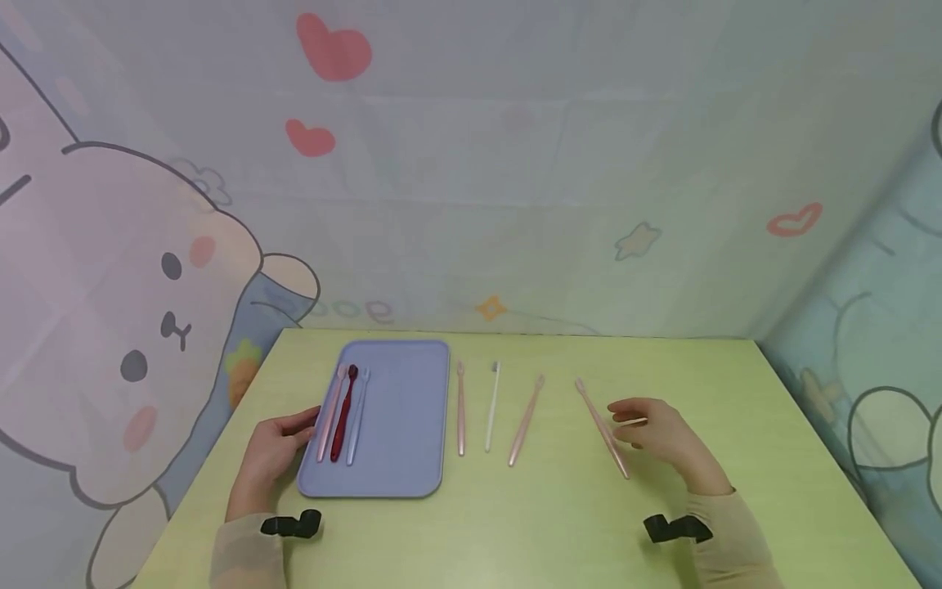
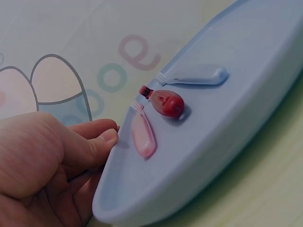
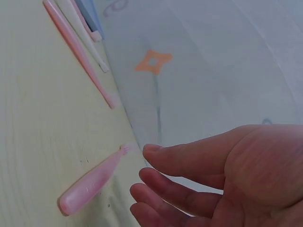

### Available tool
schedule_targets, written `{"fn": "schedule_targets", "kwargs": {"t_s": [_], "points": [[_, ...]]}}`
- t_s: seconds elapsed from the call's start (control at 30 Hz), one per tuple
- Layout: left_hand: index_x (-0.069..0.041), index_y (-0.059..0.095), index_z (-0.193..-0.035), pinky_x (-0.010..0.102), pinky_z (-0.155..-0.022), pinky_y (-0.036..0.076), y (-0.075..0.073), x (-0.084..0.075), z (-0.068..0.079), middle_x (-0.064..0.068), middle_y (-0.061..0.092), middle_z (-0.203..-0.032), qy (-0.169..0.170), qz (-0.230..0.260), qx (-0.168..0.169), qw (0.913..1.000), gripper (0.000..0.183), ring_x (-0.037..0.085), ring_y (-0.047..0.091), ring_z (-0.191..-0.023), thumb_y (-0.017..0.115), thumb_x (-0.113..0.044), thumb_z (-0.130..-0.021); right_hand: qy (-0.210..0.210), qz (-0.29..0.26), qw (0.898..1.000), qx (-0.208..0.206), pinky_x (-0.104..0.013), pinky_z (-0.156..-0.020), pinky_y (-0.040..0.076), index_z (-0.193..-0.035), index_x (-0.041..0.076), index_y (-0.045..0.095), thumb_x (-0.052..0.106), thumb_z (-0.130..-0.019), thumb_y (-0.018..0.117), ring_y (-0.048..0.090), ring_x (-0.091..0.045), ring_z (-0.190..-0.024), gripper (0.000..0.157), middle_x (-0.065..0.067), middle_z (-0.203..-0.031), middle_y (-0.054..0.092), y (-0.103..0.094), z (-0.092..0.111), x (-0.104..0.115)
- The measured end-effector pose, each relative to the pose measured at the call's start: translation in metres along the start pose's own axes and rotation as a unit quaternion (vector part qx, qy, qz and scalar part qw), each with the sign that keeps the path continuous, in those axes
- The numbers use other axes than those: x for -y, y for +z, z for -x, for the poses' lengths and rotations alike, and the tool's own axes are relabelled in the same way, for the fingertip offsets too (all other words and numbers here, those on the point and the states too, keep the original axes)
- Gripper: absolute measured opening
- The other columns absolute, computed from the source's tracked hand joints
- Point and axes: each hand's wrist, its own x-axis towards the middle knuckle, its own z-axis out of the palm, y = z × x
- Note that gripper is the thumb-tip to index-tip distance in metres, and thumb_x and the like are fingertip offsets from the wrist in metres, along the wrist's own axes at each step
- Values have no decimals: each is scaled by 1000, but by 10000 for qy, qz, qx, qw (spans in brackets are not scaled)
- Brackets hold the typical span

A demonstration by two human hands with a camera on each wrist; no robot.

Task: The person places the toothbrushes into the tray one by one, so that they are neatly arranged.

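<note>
A blue-lavender tray [image 1: 401, 409] lies at the left of the table, and my left hand [image 1: 270, 454] holds its left rim between thumb and fingers. On the tray lie a pink toothbrush [image 2: 143, 135], a dark red toothbrush [image 1: 343, 417] and a pale blue toothbrush [image 2: 199, 75], side by side. My right hand [image 1: 658, 433] hovers with loosely bent fingers beside a slanted pink toothbrush [image 1: 603, 432] at the right. Nothing is between its fingers; in the right wrist view the thumb stands apart from them, near that toothbrush's [image 3: 90, 187] head.
Between the tray and my right hand lie a pink toothbrush [image 1: 461, 413], a white toothbrush [image 1: 492, 409] and another pink toothbrush [image 1: 526, 423]. The yellow-green table [image 1: 545, 532] ends at a printed cloth backdrop [image 1: 471, 204]. Black wrist mounts sit on both sleeves.
</note>
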Motion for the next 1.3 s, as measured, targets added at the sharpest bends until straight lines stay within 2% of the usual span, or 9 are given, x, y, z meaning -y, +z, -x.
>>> {"fn": "schedule_targets", "kwargs": {"t_s": [0.37, 0.67, 1.0, 1.3], "points": [[0, 63, -146, 62, -123, 29, 1, 2, -1, 26, 59, -147, -33, 43, -2, 10000, 42, 49, 42, -149, 66, -4, -104, 415, -108, 9990, 145, -38, -78, 60, -138, -11, 62, 5, -95, 76, 68, -25, -99, 48, -24, -123, 70, 2, -5, -18], [0, 62, -146, 61, -123, 30, 1, 1, -2, 26, 60, -147, 13, 52, -15, 10000, 42, 48, 43, -149, 65, -4, -104, 511, -134, 9985, 159, -35, -76, 61, -136, -12, 63, 6, -93, 79, 69, -23, -93, 50, -22, -119, 71, 7, -7, -22], [1, 63, -146, 60, -123, 31, 1, 1, 0, 26, 62, -145, 24, 68, -31, 10000, 42, 48, 44, -148, 65, -4, -104, 578, -163, 9982, -21, -38, -71, 65, -133, -14, 64, 1, -89, 81, 72, -23, -85, 49, -21, -113, 70, 14, -9, -19], [1, 62, -146, 61, -123, 30, 0, 0, 1, 27, 58, -148, -12, 115, -7, 9999, 42, 49, 42, -149, 65, -4, -104, 621, -208, 9979, -26, -39, -68, 66, -130, -14, 65, 2, -89, 81, 75, -24, -80, 47, -18, -110, 71, 19, -10, -18]]}}
